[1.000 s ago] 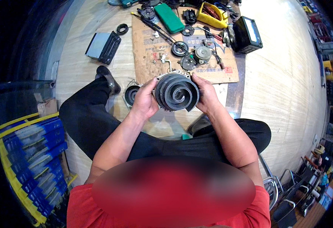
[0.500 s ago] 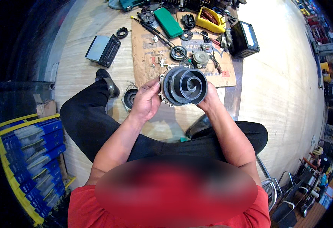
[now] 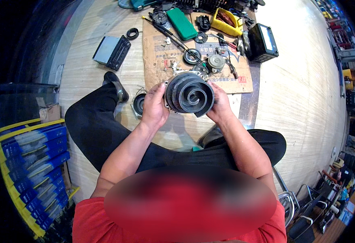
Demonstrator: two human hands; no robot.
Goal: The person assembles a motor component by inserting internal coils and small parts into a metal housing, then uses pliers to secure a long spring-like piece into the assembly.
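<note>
Between my hands, above the near edge of a flattened cardboard sheet (image 3: 155,77), is a dark grey compressor scroll (image 3: 191,97). Its spiral wall faces up towards me, and a pale metal flange with holes shows along its left and far edges. My left hand (image 3: 156,107) grips the flange side, thumb on top. On the opposite side, my right hand (image 3: 220,103) is closed around the rim, with some fingers hidden behind the part. Beyond it on the cardboard lie a ring-shaped pulley (image 3: 191,56) and a round metal clutch-like piece (image 3: 216,63) with a cable.
A round black part (image 3: 139,104) lies on the floor beside my left hand. Farther left are a car radio unit (image 3: 111,52) and a black ring (image 3: 132,33). A green case (image 3: 181,25), a yellow container (image 3: 227,22) and a black battery (image 3: 263,43) stand at the far side.
The compressor scroll has turned and shifted slightly left. Its spiral now faces me more, and the wall's outer end shows at the lower right. My right hand has moved left with it.
</note>
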